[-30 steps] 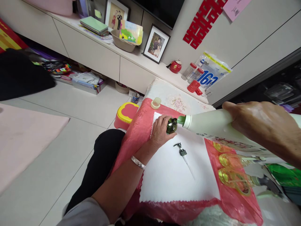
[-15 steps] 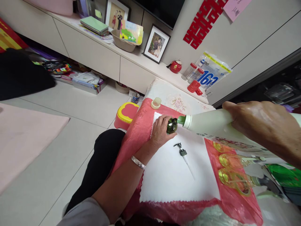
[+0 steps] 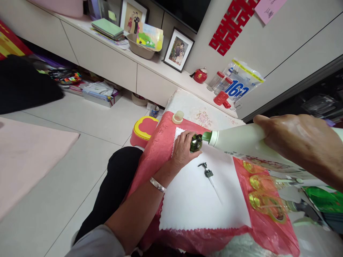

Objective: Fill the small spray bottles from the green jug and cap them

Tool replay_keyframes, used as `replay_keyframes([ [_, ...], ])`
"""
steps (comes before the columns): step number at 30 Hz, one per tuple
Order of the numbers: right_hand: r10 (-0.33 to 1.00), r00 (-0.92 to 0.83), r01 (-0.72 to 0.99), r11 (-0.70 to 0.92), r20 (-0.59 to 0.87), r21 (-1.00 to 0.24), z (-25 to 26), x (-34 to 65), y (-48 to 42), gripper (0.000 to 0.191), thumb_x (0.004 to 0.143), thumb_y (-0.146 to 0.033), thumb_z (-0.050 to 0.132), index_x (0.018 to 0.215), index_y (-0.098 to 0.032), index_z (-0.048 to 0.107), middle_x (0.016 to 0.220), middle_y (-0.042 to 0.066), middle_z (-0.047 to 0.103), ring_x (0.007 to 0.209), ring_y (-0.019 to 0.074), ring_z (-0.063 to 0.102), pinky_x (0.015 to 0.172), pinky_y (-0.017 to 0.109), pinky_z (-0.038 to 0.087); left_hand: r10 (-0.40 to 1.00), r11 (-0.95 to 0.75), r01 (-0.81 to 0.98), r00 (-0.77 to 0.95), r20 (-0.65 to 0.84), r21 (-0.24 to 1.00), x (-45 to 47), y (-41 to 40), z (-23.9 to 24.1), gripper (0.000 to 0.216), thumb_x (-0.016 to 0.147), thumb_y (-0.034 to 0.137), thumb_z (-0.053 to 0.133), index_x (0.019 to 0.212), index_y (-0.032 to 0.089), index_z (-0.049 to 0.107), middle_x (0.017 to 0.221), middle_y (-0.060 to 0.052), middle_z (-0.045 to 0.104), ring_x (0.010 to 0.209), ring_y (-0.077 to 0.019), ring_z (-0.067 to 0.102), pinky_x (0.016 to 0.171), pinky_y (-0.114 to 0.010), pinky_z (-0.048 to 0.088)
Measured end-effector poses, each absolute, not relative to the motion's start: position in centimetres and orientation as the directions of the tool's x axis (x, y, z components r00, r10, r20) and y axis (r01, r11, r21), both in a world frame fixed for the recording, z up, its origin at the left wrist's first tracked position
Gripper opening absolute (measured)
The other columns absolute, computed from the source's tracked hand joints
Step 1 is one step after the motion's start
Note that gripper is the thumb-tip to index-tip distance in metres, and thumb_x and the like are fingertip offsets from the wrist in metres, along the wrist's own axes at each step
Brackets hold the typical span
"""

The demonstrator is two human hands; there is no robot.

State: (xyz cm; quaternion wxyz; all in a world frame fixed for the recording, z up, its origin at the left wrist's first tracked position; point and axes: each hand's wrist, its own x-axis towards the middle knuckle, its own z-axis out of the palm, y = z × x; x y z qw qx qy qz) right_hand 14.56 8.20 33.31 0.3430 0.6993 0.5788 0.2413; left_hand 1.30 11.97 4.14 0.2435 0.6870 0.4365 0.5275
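While the right hand point(image 3: 297, 142) gripped closed round the white bottle point(image 3: 235, 139), its long axis near level and neck pointing left, the left hand point(image 3: 184, 148) curled tight about the green bottle point(image 3: 195, 142), upright on the cloth point(image 3: 198, 192), mouth touching that neck.

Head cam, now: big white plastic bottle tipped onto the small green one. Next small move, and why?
Probably lift the rear of the large white plastic bottle slightly with the right hand. Its green spout meets the mouth of the small round dark-green bottle, which the left hand grips on the white cloth. The white bottle lies nearly level, and no flow is visible.
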Motion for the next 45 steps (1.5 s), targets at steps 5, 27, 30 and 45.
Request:
replay_keyframes([
  [5, 0.978, 0.188, 0.619, -0.051, -0.085, 0.784, 33.43, 14.16, 8.12, 0.039, 0.096, -0.028, 0.033, 0.121, -0.03, 0.063, 0.105, 0.017, 0.072, 0.084, 0.0372, 0.069, 0.059, 0.038, 0.046, 0.868, -0.483, 0.342, 0.067, 0.492, 0.806, 1.25, 11.88, 4.33, 0.079, 0.066, 0.027, 0.088, 0.134, 0.025, 0.047, 0.135, -0.012, 0.057, 0.128, -0.0324, 0.055, 0.108, -0.047, 0.046],
  [27, 0.982, 0.153, 0.59, -0.003, -0.109, 0.807, 33.58, 14.2, 8.15, 0.038, 0.095, -0.025, 0.032, 0.119, -0.029, 0.061, 0.102, 0.015, 0.072, 0.081, 0.0348, 0.069, 0.055, 0.036, 0.043, 0.861, -0.493, 0.349, 0.068, 0.504, 0.797, 1.29, 11.88, 4.35, 0.078, 0.067, 0.027, 0.088, 0.134, 0.021, 0.048, 0.135, -0.013, 0.058, 0.129, -0.0319, 0.055, 0.109, -0.047, 0.046],
  [30, 0.981, 0.162, 0.595, -0.011, -0.107, 0.804, 33.65, 14.17, 8.16, 0.037, 0.096, -0.025, 0.032, 0.118, -0.029, 0.061, 0.101, 0.015, 0.072, 0.081, 0.035, 0.069, 0.055, 0.036, 0.043, 0.863, -0.491, 0.347, 0.068, 0.501, 0.799, 1.32, 11.88, 4.36, 0.078, 0.067, 0.027, 0.088, 0.134, 0.021, 0.049, 0.135, -0.013, 0.058, 0.129, -0.032, 0.055, 0.109, -0.046, 0.046],
  [45, 0.976, 0.164, 0.572, 0.023, -0.141, 0.82, 33.62, 14.08, 8.16, 0.035, 0.094, -0.021, 0.035, 0.121, -0.029, 0.056, 0.108, 0.015, 0.071, 0.089, 0.0367, 0.069, 0.06, 0.037, 0.042, 0.861, -0.492, 0.351, 0.064, 0.504, 0.796, 1.39, 11.96, 4.18, 0.077, 0.067, 0.027, 0.088, 0.133, 0.022, 0.048, 0.135, -0.013, 0.058, 0.128, -0.0321, 0.055, 0.109, -0.047, 0.046],
])
